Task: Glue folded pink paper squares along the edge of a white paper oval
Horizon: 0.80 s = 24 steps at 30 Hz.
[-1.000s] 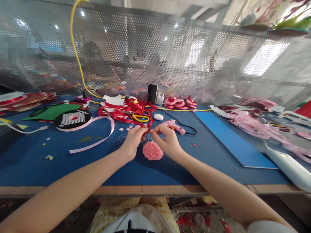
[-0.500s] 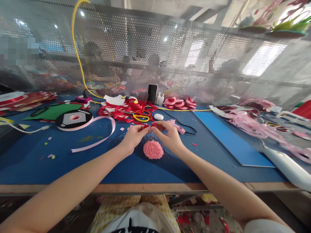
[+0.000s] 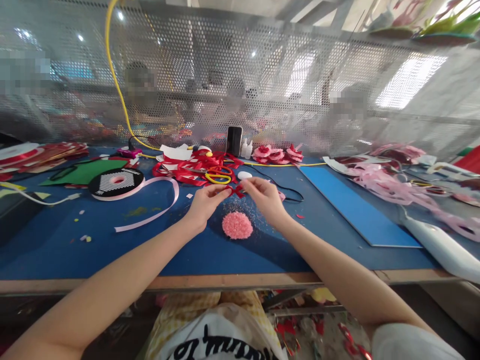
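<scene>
A small red ribbon bow [image 3: 237, 190] is stretched between my two hands, above the blue tabletop. My left hand [image 3: 206, 204] pinches its left side with thumb and finger. At its right side, my right hand [image 3: 266, 200] has thumb and fingertips closed on it. Just below the hands lies a round, rough-textured pink piece [image 3: 237, 225] with small crumbs scattered around it. Behind my right hand a pink tool with a black cord is mostly hidden. Yellow-handled scissors [image 3: 218, 178] rest beyond my left hand, among a pile of red ribbon [image 3: 180, 170].
On the left are a ribbon spool [image 3: 116, 184] with a loose pink tail and green sheets [image 3: 84, 171]. A phone [image 3: 234, 141] stands at the back beside small white bottles [image 3: 246, 149] and pink-red flowers [image 3: 277, 154]. Rightward are a blue board [image 3: 352, 210], pink ribbon [image 3: 393, 187] and a white tool [image 3: 438, 242].
My hands have drawn slightly apart, my right hand moving up and right. The red ribbon bow between them now shows more clearly. The camera view has shifted a little.
</scene>
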### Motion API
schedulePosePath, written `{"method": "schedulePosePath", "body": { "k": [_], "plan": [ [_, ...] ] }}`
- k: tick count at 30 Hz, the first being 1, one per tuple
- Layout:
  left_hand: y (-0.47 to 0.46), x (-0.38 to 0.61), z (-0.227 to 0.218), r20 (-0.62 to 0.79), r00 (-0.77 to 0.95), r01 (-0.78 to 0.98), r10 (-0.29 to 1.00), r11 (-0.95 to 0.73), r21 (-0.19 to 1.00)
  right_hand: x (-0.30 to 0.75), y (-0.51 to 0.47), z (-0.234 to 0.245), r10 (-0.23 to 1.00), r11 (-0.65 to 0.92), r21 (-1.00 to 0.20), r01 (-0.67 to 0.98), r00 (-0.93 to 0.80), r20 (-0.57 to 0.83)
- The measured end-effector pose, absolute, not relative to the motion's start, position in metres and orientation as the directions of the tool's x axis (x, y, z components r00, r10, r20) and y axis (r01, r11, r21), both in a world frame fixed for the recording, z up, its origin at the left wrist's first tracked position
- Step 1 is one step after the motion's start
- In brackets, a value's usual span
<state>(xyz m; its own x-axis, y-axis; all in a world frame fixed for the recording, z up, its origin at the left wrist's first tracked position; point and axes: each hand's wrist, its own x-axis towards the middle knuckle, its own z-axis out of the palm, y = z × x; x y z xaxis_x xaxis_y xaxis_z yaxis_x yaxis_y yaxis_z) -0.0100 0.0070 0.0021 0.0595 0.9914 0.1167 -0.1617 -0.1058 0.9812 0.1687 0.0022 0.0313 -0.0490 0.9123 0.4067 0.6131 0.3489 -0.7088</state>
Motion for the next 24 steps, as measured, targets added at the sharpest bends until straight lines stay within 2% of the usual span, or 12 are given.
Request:
{"method": "schedulePosePath", "body": {
  "k": [3,8,11,14,16,17,20,22,24],
  "plan": [
    [0.007,-0.011,0.003,0.119,0.073,-0.163,0.990,-0.106,0.981,0.191,0.009,0.053,0.924,0.249,-0.594,0.765,-0.004,0.383],
    [0.004,-0.012,0.007,0.128,0.146,-0.136,0.981,-0.108,0.985,0.236,0.031,0.055,0.982,0.051,-0.306,0.951,0.008,0.189],
    [0.001,-0.012,0.009,0.165,0.168,-0.127,0.972,-0.144,0.981,0.248,0.044,0.035,0.989,0.056,-0.185,0.981,-0.028,0.148],
    [-0.004,-0.014,0.013,0.275,0.266,0.068,0.924,-0.302,0.951,0.252,0.050,0.020,0.983,0.101,-0.115,0.988,-0.081,0.166],
    [-0.008,-0.018,0.015,0.391,0.372,0.275,0.842,-0.502,0.820,0.254,0.050,0.017,0.976,0.117,-0.094,0.989,-0.097,0.195],
    [-0.010,-0.021,0.016,0.454,0.423,0.325,0.784,-0.599,0.732,0.255,0.049,0.017,0.972,0.119,-0.089,0.989,-0.097,0.213],
    [-0.012,-0.031,0.014,0.635,0.517,0.327,0.574,-0.818,0.474,0.259,0.044,0.019,0.956,0.103,-0.097,0.990,-0.071,0.286],
    [-0.011,-0.038,0.010,0.743,0.502,0.336,0.443,-0.891,0.304,0.260,0.039,0.021,0.939,0.104,-0.112,0.988,-0.060,0.340],
    [-0.010,-0.044,0.006,0.815,0.483,0.362,0.322,-0.920,0.149,0.259,0.032,0.023,0.911,0.181,-0.159,0.971,-0.104,0.400]
  ]
}}
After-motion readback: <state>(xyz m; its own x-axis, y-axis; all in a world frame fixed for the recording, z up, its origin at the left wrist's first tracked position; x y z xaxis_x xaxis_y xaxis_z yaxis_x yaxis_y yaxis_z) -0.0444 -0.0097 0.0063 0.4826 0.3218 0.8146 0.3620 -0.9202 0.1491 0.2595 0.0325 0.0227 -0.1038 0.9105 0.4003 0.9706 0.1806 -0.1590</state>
